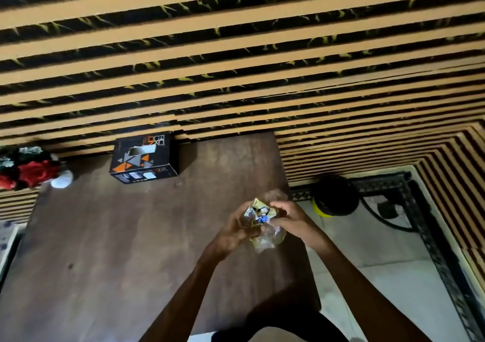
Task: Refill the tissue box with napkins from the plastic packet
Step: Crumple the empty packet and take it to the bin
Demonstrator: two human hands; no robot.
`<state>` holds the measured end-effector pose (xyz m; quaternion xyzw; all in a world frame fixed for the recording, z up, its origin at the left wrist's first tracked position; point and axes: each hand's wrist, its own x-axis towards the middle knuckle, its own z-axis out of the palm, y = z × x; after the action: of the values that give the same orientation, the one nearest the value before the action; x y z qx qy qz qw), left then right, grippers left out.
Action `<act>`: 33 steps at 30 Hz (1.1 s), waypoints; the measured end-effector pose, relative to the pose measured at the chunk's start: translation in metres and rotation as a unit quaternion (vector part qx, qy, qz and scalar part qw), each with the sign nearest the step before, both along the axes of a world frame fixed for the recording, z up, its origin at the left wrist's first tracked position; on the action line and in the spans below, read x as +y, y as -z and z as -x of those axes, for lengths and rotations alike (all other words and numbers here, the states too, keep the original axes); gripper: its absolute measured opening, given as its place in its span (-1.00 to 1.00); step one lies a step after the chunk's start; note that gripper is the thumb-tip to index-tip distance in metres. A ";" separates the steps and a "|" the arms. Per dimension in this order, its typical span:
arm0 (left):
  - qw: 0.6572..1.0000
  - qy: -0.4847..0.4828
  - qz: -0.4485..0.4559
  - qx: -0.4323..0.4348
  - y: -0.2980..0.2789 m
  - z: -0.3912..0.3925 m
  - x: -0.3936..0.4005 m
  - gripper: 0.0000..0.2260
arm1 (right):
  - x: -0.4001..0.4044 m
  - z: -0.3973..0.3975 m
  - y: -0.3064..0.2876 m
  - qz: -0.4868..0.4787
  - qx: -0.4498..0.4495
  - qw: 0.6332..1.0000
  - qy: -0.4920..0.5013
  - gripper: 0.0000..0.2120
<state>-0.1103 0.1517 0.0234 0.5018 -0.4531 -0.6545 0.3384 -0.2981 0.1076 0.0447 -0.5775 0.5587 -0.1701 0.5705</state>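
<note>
- Above the right half of the brown table (105, 249): both hands meet, clasping a crumpled plastic packet (265, 226) between them.
- Left hand (236, 230): fingers curled around the packet's left side, grasping it.
- Right hand (287, 217): fingers pinching the packet's top right edge.
- Packet: clear film with gold and blue print, bunched up; contents cannot be made out.
- Tissue box (144, 157): black with orange and grey triangles, at the table's far edge against the striped wall (236, 52), well apart from the hands.
- Red and dark flowers (26, 171) at the far left corner.

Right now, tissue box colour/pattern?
Black tissue box with orange, grey and white triangles; head view, the only one.
</note>
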 end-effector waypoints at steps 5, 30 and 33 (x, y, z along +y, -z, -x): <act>0.998 -0.063 -0.014 0.014 0.007 0.049 -0.017 -0.51 | 0.013 0.052 -0.004 0.090 0.031 0.991 0.096 -0.16; 0.970 -0.163 -0.132 -0.121 0.258 0.415 -0.249 -0.65 | -0.218 0.390 0.301 0.020 0.177 0.951 0.253 -0.88; 0.966 -0.146 -0.156 -0.145 0.349 0.433 -0.274 -0.82 | -0.255 0.402 0.410 0.029 0.196 0.956 0.216 -0.88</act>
<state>-0.5435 -0.1223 -0.3259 0.6982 -0.3116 -0.5812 0.2787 -0.6998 -0.1474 -0.3650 -0.4810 0.7659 -0.1890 0.3825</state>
